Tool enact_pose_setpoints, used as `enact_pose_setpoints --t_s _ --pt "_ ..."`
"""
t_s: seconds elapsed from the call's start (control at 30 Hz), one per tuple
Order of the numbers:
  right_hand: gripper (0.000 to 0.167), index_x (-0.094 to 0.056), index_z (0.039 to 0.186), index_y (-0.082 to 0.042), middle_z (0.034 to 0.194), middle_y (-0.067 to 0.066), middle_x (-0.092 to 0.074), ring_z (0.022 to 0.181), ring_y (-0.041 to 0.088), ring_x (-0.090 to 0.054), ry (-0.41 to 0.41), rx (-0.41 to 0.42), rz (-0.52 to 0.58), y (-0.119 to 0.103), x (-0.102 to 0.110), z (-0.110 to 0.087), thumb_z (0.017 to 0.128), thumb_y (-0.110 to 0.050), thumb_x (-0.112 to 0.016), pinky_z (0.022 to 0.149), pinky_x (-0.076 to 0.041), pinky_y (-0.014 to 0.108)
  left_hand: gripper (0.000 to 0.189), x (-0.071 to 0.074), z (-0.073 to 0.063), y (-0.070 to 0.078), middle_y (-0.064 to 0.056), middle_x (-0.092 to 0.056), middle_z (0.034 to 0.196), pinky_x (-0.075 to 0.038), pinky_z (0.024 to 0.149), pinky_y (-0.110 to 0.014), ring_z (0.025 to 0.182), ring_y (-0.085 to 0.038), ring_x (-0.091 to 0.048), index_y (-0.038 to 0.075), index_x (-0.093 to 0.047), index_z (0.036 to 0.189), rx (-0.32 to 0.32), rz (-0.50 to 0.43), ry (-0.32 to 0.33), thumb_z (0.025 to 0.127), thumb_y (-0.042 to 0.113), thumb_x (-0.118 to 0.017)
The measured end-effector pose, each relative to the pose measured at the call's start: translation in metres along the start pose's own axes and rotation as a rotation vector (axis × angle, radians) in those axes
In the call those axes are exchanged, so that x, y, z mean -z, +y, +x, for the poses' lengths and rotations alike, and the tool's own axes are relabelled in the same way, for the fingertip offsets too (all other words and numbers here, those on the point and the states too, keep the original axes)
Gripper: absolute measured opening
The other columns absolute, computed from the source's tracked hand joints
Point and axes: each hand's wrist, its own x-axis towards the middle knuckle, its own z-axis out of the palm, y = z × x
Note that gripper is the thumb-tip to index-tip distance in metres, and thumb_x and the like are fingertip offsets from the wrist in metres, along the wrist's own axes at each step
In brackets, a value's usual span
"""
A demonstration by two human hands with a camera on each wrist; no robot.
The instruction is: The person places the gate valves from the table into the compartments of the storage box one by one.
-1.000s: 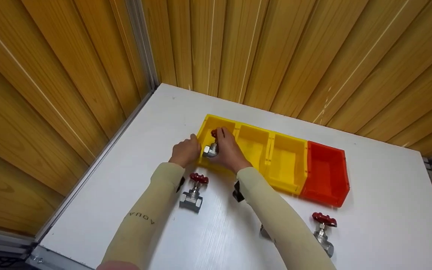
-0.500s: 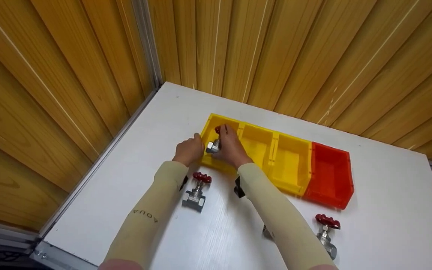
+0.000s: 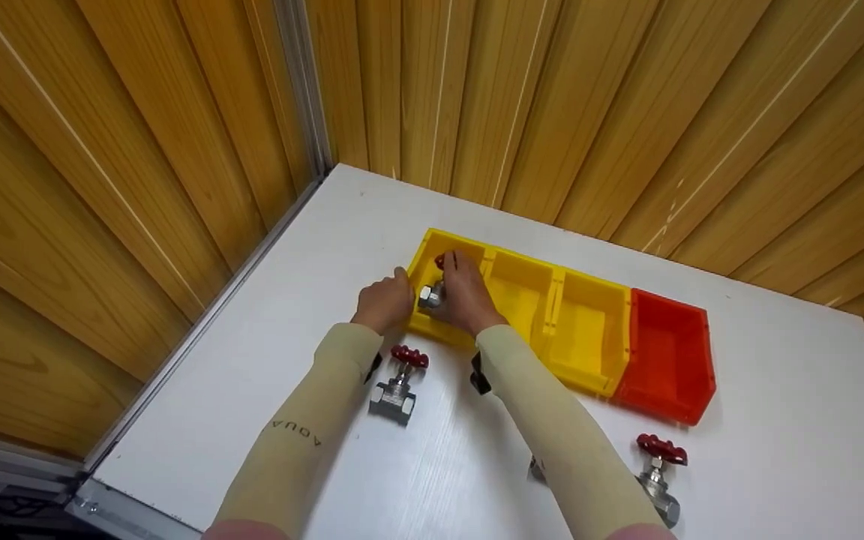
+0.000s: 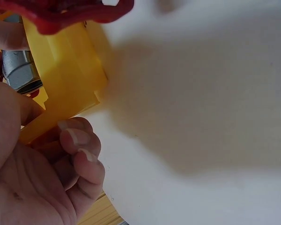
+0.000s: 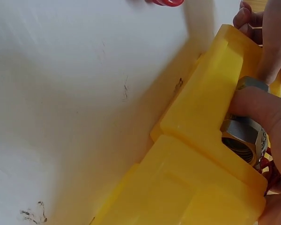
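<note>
In the head view my right hand (image 3: pixel 468 296) grips a gate valve (image 3: pixel 429 297) with a silver body and red handwheel, down inside the leftmost yellow bin (image 3: pixel 441 332). The right wrist view shows its threaded opening (image 5: pixel 237 147) just behind the bin's front lip, with a thumb (image 5: pixel 253 103) across the body. My left hand (image 3: pixel 385 304) holds that bin's left wall. Its thumb is over the rim and its curled fingers (image 4: pixel 86 164) lie outside, as the left wrist view shows. Part of the handwheel is hidden by my right fingers.
Another gate valve (image 3: pixel 394 397) stands on the white table (image 3: pixel 252 375) in front of the bins. One more valve (image 3: pixel 657 480) is at the right, and a metal piece (image 3: pixel 536 470) is mostly hidden under my right forearm. Two yellow bins (image 3: pixel 589 322) and a red bin (image 3: pixel 664 352) continue the row.
The head view has shifted a little, so the whole scene sits slightly farther right. Both hands keep their holds, with the valve lying slightly lower in the bin.
</note>
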Motion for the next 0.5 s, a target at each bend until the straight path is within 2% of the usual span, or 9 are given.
enact_pose_setpoints --t_s 0.17,0.4,0.5 --pt "0.093 -0.027 0.148 -0.001 0.14 0.016 -0.039 0.128 0.028 -0.039 -0.024 -0.023 0.002 0.0003 0.0001 0.0001 0.077 -0.026 -0.082 0.117 -0.029 0.041 0.04 -0.0005 -0.0016 0.0022 -0.017 -0.065 0.094 -0.055 0.079 -0.044 0.076 -0.028 -0.061 -0.001 -0.043 0.131 -0.006 0.006 0.007 0.103 0.027 -0.038" --pt "0.081 -0.036 0.14 -0.004 0.128 0.01 -0.044 0.121 0.025 -0.042 -0.041 -0.038 0.01 0.0001 -0.0003 0.0012 0.077 -0.027 -0.082 0.115 -0.032 0.039 0.043 -0.0003 -0.0038 0.0023 -0.019 -0.067 0.096 -0.055 0.079 -0.045 0.077 -0.029 -0.063 -0.003 -0.043 0.132 -0.012 -0.002 0.014 0.103 0.028 -0.039" --pt "0.076 -0.038 0.137 -0.006 0.127 0.01 -0.045 0.12 0.025 -0.042 -0.063 -0.049 0.009 -0.0003 -0.0006 0.0019 0.078 -0.027 -0.081 0.115 -0.032 0.039 0.038 -0.0007 -0.0049 0.0025 -0.017 -0.066 0.093 -0.055 0.076 -0.044 0.073 -0.027 -0.061 -0.001 -0.044 0.128 -0.006 -0.011 0.013 0.103 0.028 -0.04"
